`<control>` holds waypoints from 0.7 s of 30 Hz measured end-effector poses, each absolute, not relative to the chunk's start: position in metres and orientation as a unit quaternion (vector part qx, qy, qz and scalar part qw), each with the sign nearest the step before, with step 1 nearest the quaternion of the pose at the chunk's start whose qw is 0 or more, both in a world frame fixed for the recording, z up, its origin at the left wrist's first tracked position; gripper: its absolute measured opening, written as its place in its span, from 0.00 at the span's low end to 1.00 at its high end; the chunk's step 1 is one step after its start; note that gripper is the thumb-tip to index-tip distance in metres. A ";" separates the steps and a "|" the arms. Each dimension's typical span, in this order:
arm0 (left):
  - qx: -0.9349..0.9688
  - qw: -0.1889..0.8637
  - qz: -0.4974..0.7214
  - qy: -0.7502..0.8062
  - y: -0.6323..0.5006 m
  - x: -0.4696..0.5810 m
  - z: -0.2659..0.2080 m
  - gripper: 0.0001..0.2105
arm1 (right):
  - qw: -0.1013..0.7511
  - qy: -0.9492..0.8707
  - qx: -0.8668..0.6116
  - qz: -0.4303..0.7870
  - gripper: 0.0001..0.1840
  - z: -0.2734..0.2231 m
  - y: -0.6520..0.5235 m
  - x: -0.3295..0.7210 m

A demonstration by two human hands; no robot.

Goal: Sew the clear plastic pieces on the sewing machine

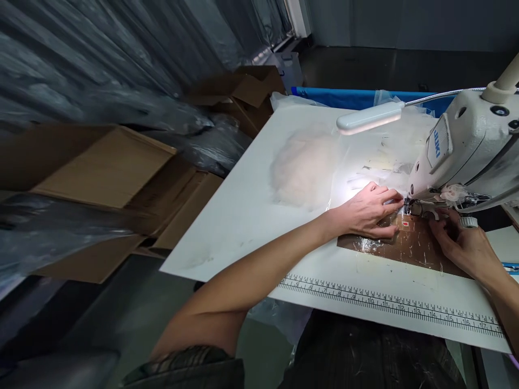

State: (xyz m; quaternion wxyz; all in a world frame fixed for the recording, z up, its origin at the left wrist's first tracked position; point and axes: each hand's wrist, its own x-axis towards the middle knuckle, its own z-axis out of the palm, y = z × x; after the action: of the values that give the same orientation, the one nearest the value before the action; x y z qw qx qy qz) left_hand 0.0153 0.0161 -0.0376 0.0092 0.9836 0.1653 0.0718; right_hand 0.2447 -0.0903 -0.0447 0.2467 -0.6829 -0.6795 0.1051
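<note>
A white sewing machine [458, 146] stands at the right of the head view, its needle area lit brightly. My left hand [373, 212] is at the left side of the presser foot [408, 206], bent fingers together on the edge of a sheer whitish fabric [344, 175]. Its thumb touches the shiny brown plate [421, 246] below. Right of the foot is my right hand [466, 246], with fingers curled in under the machine head. What those fingers hold, if anything, is hidden. The sheer fabric spreads over the table behind my left hand.
The white table [243, 227] has a printed ruler [389, 302] along its front edge. A lamp [368, 118] hangs low over the fabric. Open cardboard boxes [105, 167] and plastic sheeting [219, 143] lie left of the table. Blue cloth [344, 97] runs behind it.
</note>
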 end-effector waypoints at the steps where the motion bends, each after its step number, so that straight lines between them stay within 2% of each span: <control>1: 0.983 0.017 0.079 0.168 0.017 0.015 -0.038 0.25 | 0.256 -0.668 -0.689 0.112 0.27 -0.045 -0.089 0.246; 9: 0.969 0.157 0.112 0.157 0.046 0.017 -0.041 0.18 | 0.286 -0.668 -0.682 0.083 0.21 -0.047 -0.086 0.246; 15: 0.939 0.294 0.077 0.161 0.069 0.031 -0.011 0.10 | 0.288 -0.699 -0.650 0.076 0.14 -0.050 -0.090 0.245; 18: 0.935 0.266 0.113 0.205 0.081 0.046 0.005 0.08 | 0.287 -0.719 -0.631 0.055 0.14 -0.053 -0.090 0.247; 21: 0.926 0.146 0.214 0.273 0.101 0.069 0.005 0.08 | 0.283 -0.730 -0.621 0.026 0.15 -0.062 -0.089 0.249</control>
State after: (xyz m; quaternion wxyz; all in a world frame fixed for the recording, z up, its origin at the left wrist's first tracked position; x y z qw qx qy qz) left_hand 0.0689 0.1010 0.0053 0.1461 0.9264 0.2734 0.2137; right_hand 0.2491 -0.0891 -0.0616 0.2826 -0.6213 -0.7304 0.0264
